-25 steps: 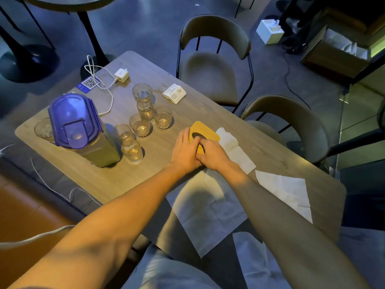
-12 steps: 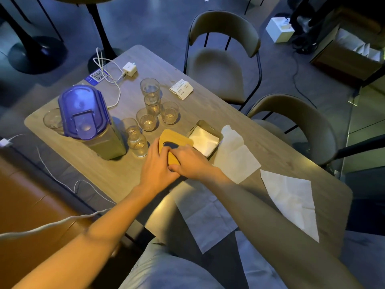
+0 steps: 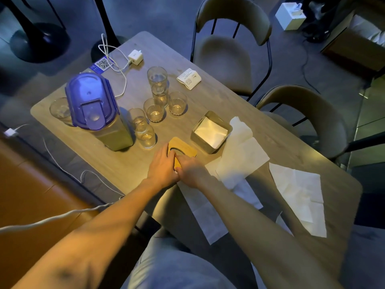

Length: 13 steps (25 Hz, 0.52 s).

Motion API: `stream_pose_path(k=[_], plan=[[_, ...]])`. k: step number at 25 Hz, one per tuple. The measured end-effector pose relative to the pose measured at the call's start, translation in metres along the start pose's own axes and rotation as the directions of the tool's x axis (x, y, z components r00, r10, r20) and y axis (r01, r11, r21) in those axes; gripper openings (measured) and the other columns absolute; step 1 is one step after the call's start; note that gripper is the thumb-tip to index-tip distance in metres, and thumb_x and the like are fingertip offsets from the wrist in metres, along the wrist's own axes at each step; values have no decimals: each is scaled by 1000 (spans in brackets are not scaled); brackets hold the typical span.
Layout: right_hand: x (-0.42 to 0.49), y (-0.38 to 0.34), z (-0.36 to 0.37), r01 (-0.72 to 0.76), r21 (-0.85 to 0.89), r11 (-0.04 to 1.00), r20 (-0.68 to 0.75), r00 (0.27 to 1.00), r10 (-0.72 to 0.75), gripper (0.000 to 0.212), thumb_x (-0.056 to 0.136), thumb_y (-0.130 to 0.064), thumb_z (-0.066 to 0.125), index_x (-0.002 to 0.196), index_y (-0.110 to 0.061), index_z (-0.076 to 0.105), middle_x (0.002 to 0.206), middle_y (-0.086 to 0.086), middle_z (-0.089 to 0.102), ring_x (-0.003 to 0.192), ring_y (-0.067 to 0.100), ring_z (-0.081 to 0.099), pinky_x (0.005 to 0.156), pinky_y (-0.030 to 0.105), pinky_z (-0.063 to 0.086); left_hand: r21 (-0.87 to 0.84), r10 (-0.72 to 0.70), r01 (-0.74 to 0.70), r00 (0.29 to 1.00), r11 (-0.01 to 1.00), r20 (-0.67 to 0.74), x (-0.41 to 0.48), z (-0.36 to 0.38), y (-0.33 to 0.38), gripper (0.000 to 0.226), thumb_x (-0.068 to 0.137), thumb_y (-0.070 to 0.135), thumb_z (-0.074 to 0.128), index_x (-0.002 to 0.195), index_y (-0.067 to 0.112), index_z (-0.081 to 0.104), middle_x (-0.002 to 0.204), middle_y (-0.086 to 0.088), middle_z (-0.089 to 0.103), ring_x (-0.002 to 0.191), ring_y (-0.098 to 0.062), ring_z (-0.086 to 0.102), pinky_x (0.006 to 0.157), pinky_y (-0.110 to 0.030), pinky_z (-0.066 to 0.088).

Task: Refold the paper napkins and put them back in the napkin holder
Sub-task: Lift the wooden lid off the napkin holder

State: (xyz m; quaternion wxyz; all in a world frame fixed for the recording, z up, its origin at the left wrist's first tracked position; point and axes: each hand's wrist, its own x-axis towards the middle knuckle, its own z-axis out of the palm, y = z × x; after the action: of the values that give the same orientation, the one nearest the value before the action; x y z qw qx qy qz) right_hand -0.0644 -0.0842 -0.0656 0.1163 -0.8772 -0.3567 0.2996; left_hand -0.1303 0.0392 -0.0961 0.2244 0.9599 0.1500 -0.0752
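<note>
Evidently early on: left hand (image 3: 163, 163) and right hand (image 3: 190, 168) grip the wooden lid (image 3: 185, 150) at frame centre, beside the opened napkin holder (image 3: 199, 141); unfolded paper napkins (image 3: 241, 152) lie lower right on the tabletop (image 3: 208, 88), none refolded.

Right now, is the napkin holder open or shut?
Open: the napkin holder shows white napkins inside; its wooden lid is off, beside it.

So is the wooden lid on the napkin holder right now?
No, the wooden lid sits beside the napkin holder, held by the left hand and right hand, and the holder's open top shows white napkins.
</note>
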Motion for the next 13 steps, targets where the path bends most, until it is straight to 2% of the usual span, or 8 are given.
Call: stream_pose_path(k=[4, 6, 8, 10, 13], plan=[[-1, 1, -2, 1, 44, 999, -1, 1000, -1, 37, 100, -18, 49, 136, -13, 53, 135, 10, 60, 121, 32, 56, 102, 46, 48, 15, -5, 4, 1000, 1000, 22, 12, -3, -7, 68, 62, 64, 67, 103, 10, 54, 127, -12, 42, 117, -31, 44, 99, -41, 45], [-5, 5, -7, -13, 71, 997, -7, 1000, 13, 41, 101, -18, 50, 141, -13, 51, 139, 9, 59, 125, 30, 55, 105, 45, 48, 45, 4, -6, 999, 999, 46, 17, -4, -9, 73, 62, 68, 73, 105, 12, 53, 123, -11, 42, 114, -30, 44, 96, -41, 45], [-11, 13, -11, -22, 82, 996, -22, 999, 23, 45, 102, -19, 49, 147, -12, 48, 143, 9, 57, 130, 28, 53, 107, 44, 47, 64, -10, 6, 998, 998, 54, 21, -5, -7, 74, 63, 64, 80, 110, 14, 52, 124, -11, 41, 115, -30, 43, 97, -41, 44], [-21, 26, -13, -41, 112, 993, -31, 999, 45, 42, 102, -19, 48, 144, -13, 50, 140, 7, 58, 126, 26, 55, 105, 42, 49, 111, -20, 15, 999, 994, 39, 19, -7, 0, 73, 66, 57, 83, 116, 14, 52, 131, -12, 40, 123, -31, 40, 103, -42, 42], [-44, 50, -13, -75, 120, 990, -32, 996, 79, 36, 100, -19, 50, 136, -15, 54, 137, 4, 57, 122, 22, 55, 101, 38, 49, 195, 107, -107, 994, 975, 9, 10, -3, 19, 67, 74, 45, 81, 124, 11, 52, 139, -19, 39, 129, -36, 38, 103, -45, 43]])
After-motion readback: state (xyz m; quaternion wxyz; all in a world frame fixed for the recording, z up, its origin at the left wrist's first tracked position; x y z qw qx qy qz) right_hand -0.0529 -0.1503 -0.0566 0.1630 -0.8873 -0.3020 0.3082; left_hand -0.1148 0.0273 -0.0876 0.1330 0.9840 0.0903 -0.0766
